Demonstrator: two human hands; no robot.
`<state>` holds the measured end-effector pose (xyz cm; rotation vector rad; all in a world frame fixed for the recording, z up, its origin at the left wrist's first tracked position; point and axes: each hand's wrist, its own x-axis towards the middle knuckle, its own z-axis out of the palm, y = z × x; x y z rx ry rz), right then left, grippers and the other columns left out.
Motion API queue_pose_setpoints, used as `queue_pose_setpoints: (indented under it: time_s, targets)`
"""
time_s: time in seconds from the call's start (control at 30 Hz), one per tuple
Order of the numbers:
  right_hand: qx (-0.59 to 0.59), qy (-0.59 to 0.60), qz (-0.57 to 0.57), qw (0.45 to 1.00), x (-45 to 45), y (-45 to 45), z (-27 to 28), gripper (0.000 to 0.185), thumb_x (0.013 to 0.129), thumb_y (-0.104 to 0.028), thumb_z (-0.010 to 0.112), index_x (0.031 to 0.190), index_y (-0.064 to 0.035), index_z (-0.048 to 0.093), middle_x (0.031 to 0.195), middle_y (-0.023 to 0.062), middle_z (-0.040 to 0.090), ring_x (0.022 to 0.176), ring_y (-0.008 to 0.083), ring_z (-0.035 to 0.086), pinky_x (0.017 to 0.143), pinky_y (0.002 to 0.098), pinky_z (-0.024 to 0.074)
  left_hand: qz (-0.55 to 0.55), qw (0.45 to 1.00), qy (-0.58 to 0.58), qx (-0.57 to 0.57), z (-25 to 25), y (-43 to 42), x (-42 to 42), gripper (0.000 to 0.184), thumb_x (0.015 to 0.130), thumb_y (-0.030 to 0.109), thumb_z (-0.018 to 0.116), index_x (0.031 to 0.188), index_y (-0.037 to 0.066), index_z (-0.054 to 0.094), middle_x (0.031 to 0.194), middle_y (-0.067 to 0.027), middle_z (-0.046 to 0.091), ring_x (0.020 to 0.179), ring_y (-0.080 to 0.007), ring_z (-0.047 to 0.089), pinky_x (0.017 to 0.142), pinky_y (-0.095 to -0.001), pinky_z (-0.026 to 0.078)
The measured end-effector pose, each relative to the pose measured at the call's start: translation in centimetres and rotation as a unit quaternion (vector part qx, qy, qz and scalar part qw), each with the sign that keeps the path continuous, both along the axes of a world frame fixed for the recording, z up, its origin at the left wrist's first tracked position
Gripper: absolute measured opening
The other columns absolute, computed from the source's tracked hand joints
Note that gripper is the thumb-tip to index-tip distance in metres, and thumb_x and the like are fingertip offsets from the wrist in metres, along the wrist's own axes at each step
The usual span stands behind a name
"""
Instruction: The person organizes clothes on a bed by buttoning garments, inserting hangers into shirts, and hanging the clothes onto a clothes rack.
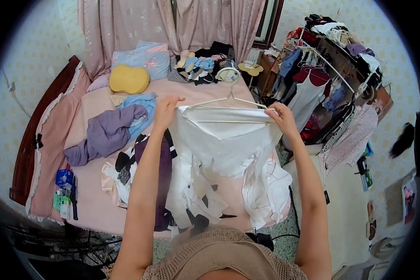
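Observation:
A white garment (219,144) hangs spread out over a pale hanger (231,95) above the bed. At its upper right corner my right hand (280,116) is closed on the garment and the end of the hanger. My left hand (168,111) is at the upper left corner, beside the hanger's other end, with a finger stretched out; whether it grips the cloth is hard to tell. Below lie more white clothes (268,191) and a dark purple garment (161,186) on the bed.
On the pink bed (98,205) are a purple blanket (109,130), a yellow cushion (129,80), a pillow (149,58) and a clothes pile (203,65). A loaded clothes rack (333,67) stands at the right. Small boxes (64,179) lie at the bed's left edge.

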<state>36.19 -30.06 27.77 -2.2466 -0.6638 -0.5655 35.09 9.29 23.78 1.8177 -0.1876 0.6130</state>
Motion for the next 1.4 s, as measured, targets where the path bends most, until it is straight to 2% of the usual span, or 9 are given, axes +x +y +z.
queue_pose_setpoints:
  time_s: [0.1,0.17,0.47,0.83,1.0,1.07,1.13,1.27,1.4]
  targets:
    - [0.015,0.033,-0.013,0.999,0.0,-0.3,-0.1,0.022,0.077,-0.022,0.065,0.078,-0.0015,0.057,0.071,0.0087,0.054,0.070,0.0203,0.052,0.063,0.0294,0.0396,-0.064,0.988,-0.104,0.090,0.1,-0.5,-0.1,0.026,0.083,0.026,0.057,0.095,0.003,0.063,0.078,-0.0094,0.062,0.070,-0.0171,0.056,0.065,-0.0290,0.042]
    - [0.038,0.098,-0.026,0.994,0.0,-0.4,-0.3,0.021,0.078,-0.021,0.065,0.077,-0.0014,0.057,0.072,0.0056,0.055,0.069,0.0147,0.052,0.063,0.0259,0.0395,-0.130,0.973,0.060,0.179,0.9,-1.0,-1.2,0.025,0.083,0.024,0.058,0.098,0.004,0.062,0.078,-0.0083,0.062,0.070,-0.0160,0.055,0.065,-0.0278,0.042]
    - [0.148,0.146,0.058,0.976,0.5,-1.9,-0.8,0.017,0.083,-0.016,0.061,0.086,0.0007,0.063,0.072,-0.0019,0.057,0.070,0.0056,0.051,0.065,0.0200,0.0396,-0.095,0.987,-0.005,0.130,0.1,-1.1,-0.6,0.021,0.080,0.021,0.061,0.089,0.002,0.064,0.080,-0.0086,0.061,0.070,-0.0184,0.055,0.064,-0.0271,0.041]
    - [0.102,0.060,0.093,0.989,-0.4,1.8,-0.8,0.015,0.082,-0.014,0.061,0.081,0.0010,0.063,0.071,0.0008,0.057,0.063,0.0071,0.050,0.057,0.0204,0.0393,-0.073,0.971,-0.021,0.226,0.8,-1.9,-0.6,0.020,0.077,0.024,0.063,0.088,0.007,0.066,0.070,-0.0075,0.055,0.065,-0.0215,0.053,0.061,-0.0303,0.040]
    - [0.195,0.183,0.046,0.962,-0.5,3.2,-1.3,0.019,0.083,-0.017,0.061,0.085,0.0019,0.063,0.078,0.0019,0.057,0.066,0.0072,0.052,0.058,0.0198,0.0409,-0.059,0.957,-0.034,0.283,1.2,-2.6,-1.2,0.019,0.078,0.020,0.064,0.089,0.004,0.065,0.070,-0.0054,0.052,0.064,-0.0162,0.048,0.058,-0.0275,0.037]
    - [0.161,0.126,0.041,0.978,-1.1,3.6,-1.2,0.024,0.082,-0.022,0.062,0.086,0.0021,0.062,0.081,0.0039,0.056,0.066,0.0109,0.055,0.061,0.0223,0.0433,-0.046,0.963,-0.045,0.261,1.4,-2.7,-1.4,0.020,0.075,0.023,0.065,0.087,0.008,0.067,0.069,-0.0082,0.054,0.065,-0.0225,0.053,0.061,-0.0323,0.040]
    - [-0.029,-0.174,0.000,0.984,-1.1,3.8,-1.4,0.027,0.080,-0.025,0.064,0.087,0.0019,0.062,0.083,0.0067,0.056,0.066,0.0176,0.055,0.064,0.0264,0.0447,-0.045,0.970,-0.043,0.236,0.7,-2.2,-0.8,0.020,0.074,0.023,0.066,0.087,0.008,0.067,0.069,-0.0080,0.055,0.066,-0.0220,0.053,0.061,-0.0324,0.041]
    - [-0.040,0.134,-0.022,0.990,-2.3,3.2,-2.6,0.024,0.079,-0.024,0.064,0.087,-0.0016,0.063,0.074,0.0123,0.054,0.064,0.0239,0.052,0.060,0.0321,0.0410,-0.043,0.977,-0.015,0.207,0.5,-1.6,-0.8,0.020,0.071,0.022,0.069,0.086,0.008,0.068,0.072,-0.0073,0.057,0.067,-0.0200,0.055,0.062,-0.0313,0.042]
    - [0.021,0.045,-0.049,0.998,-2.7,3.7,-2.6,0.018,0.081,-0.019,0.061,0.084,-0.0013,0.061,0.069,0.0116,0.052,0.059,0.0229,0.049,0.056,0.0307,0.0391,-0.015,0.982,-0.045,0.183,0.2,-1.3,-0.9,0.021,0.071,0.020,0.070,0.086,0.006,0.068,0.077,-0.0064,0.060,0.068,-0.0182,0.055,0.064,-0.0292,0.042]
